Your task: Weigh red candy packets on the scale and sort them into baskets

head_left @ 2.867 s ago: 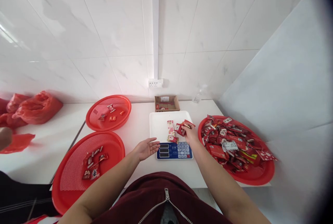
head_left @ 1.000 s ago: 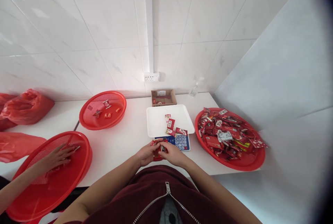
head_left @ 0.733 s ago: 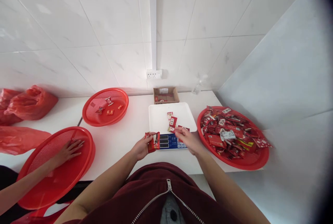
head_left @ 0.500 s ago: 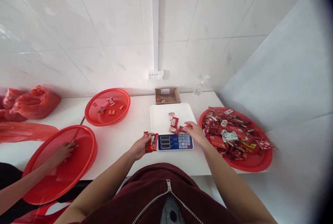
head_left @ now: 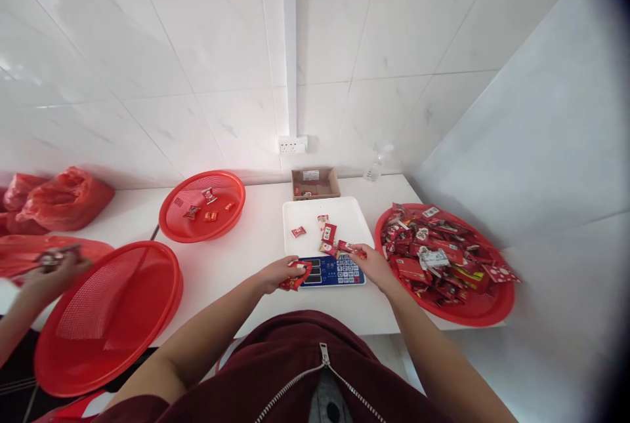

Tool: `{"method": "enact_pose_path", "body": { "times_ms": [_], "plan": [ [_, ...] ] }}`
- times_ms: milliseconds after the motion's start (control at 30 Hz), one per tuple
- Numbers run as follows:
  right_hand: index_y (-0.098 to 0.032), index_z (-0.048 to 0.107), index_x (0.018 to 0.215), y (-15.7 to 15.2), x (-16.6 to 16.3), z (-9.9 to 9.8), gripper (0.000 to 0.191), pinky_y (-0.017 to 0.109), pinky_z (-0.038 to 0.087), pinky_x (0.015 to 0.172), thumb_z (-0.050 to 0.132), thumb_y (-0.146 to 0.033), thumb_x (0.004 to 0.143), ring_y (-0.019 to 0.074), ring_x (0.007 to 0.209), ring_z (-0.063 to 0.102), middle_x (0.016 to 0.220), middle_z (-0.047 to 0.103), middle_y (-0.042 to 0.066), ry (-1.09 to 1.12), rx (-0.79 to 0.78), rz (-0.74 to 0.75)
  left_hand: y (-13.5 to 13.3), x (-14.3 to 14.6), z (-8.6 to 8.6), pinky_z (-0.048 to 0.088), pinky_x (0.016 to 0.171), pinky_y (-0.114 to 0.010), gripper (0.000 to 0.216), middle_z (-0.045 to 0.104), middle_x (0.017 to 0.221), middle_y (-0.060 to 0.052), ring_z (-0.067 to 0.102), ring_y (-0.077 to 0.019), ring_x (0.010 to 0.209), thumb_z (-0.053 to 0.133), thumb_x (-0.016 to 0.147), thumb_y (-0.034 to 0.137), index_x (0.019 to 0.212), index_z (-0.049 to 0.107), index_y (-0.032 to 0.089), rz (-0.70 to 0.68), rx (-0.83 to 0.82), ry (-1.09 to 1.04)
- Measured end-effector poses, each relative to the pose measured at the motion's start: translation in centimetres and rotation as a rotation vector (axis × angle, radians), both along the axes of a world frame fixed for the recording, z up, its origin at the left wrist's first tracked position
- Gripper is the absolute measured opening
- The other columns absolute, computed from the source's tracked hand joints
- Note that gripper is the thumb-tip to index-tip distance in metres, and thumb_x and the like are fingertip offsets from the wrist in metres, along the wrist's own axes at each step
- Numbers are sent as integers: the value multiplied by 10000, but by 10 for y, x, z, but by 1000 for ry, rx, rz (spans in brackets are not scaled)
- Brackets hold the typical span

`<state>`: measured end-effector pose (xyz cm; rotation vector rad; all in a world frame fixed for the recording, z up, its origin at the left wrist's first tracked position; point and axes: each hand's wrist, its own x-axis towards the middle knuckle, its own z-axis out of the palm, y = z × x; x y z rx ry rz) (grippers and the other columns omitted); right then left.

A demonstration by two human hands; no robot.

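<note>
A white digital scale with a blue keypad panel stands before me on the table. Several small red wrapped snack packets lie at the middle of its pan, and one red-and-white wrapped candy lies at the pan's left. My left hand is closed on red snack packets at the panel's left edge; how many it holds I cannot tell. Over the panel's upper right, my right hand pinches a small red snack packet, close to the ones on the pan.
A red basket heaped with snack packets is at right. At left are a red basket with a few candies, another red basket and red plastic bags. A cardboard box and clear bottle stand behind. A co-worker's hand holds wrapped pieces.
A wrapped candy now lies on the left of the pan. My left hand has turned and shifted slightly right with its packets. The co-worker's hand has left the near basket, moving left.
</note>
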<state>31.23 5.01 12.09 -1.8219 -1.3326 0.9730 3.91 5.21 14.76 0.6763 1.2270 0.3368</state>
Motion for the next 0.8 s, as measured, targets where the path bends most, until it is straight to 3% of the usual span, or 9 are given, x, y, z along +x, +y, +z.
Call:
{"method": "enact_pose_path", "body": {
  "times_ms": [133, 300, 433, 567, 667, 800],
  "plan": [
    [-216, 674, 986, 4, 3, -9, 261, 316, 413, 770, 624, -206, 731, 236, 890, 590, 977, 637, 89, -282, 28, 11, -23, -20, 3, 348, 450, -173, 511, 642, 758, -3, 513, -61, 481, 722, 711, 383, 1151, 550, 187, 2, 33, -27],
    [-173, 603, 1138, 27, -17, -3, 301, 281, 395, 731, 478, -252, 876, 227, 943, 583, 1087, 589, 130, -572, -145, 224, -32, -42, 23, 350, 462, -159, 591, 622, 805, 0, 519, -65, 556, 732, 676, 459, 1159, 513, 197, 96, 90, 45],
    [-178, 595, 1152, 46, -37, 4, 308, 266, 396, 743, 465, -247, 881, 215, 955, 581, 1107, 572, 118, -602, -159, 261, -34, -59, 32, 360, 478, -154, 600, 611, 856, 5, 517, -62, 595, 721, 667, 497, 1156, 509, 221, 206, 129, 86],
    [-194, 501, 1297, 59, -54, 6, 441, 261, 398, 834, 466, -362, 891, 207, 1050, 544, 1231, 497, 116, -552, -3, 281, -41, -70, 32, 362, 495, -158, 595, 607, 870, 8, 501, -55, 588, 707, 673, 507, 1163, 508, 234, 260, 134, 95],
    [-240, 505, 1309, 69, -74, 8, 533, 290, 400, 853, 519, -497, 843, 227, 1076, 521, 1243, 467, 106, -598, 40, 446, -44, -69, 32, 370, 508, -169, 604, 613, 874, 3, 518, -67, 603, 710, 667, 507, 1166, 506, 237, 258, 129, 90],
    [-312, 524, 1291, 77, -100, 12, 461, 315, 406, 812, 477, -489, 868, 235, 1009, 541, 1158, 491, 95, -748, 27, 672, -43, -60, 38, 376, 508, -181, 604, 617, 879, -5, 534, -79, 612, 712, 660, 514, 1151, 507, 228, 232, 150, 68]
  ]
}}
